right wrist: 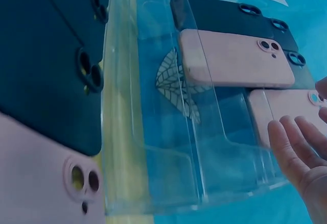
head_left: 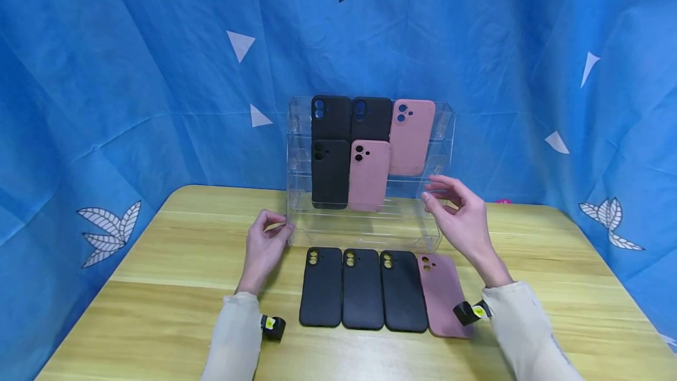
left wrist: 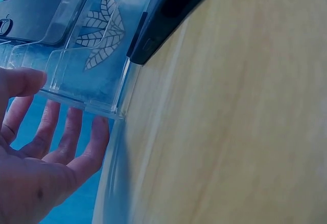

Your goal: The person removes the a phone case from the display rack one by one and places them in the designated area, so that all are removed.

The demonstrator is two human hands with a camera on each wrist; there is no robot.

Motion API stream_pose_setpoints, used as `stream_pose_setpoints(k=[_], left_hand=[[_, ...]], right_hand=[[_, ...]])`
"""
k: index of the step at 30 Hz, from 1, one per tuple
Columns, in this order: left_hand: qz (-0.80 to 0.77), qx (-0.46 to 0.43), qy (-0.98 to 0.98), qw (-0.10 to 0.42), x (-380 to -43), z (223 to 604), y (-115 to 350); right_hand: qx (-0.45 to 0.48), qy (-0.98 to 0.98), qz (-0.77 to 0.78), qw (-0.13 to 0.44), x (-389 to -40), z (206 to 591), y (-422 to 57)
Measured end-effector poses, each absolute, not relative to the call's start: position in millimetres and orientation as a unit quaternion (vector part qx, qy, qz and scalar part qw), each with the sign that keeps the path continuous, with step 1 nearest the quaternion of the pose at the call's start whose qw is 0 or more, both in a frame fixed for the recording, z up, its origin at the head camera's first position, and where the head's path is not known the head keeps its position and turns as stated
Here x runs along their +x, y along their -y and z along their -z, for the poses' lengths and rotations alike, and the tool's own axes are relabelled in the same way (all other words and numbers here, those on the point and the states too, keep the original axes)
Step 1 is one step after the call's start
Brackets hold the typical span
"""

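Rack of clear tiered plastic on the yellow wooden table bears three black rectangular phone cases and two pink phone cases. The left hand pinches its left edge between thumb and fingers; the right hand, fingers apart, is empty near its right edge. In front lie three more black cases and one pink case.

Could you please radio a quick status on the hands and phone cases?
Left hand holding edge of clear rack; right hand empty, near rack's right side. Five racked cases, four cases on table. No obstruction apparent.
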State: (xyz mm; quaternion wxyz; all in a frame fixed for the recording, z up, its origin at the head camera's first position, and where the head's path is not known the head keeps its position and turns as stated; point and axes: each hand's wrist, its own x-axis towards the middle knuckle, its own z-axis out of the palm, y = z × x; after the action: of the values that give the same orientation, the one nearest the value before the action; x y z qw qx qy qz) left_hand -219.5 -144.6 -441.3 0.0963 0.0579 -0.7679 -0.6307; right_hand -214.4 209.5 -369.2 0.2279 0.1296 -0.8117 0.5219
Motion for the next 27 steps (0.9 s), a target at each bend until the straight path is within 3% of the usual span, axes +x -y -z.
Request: stream_pose_setpoints(k=[27], left_hand=[[0.635,0.054,0.765,0.093,-219.9,440.4,145.2]], right_hand=[[0.152,0.801,-0.543,0.2,-261.2,357.4,-174.0]])
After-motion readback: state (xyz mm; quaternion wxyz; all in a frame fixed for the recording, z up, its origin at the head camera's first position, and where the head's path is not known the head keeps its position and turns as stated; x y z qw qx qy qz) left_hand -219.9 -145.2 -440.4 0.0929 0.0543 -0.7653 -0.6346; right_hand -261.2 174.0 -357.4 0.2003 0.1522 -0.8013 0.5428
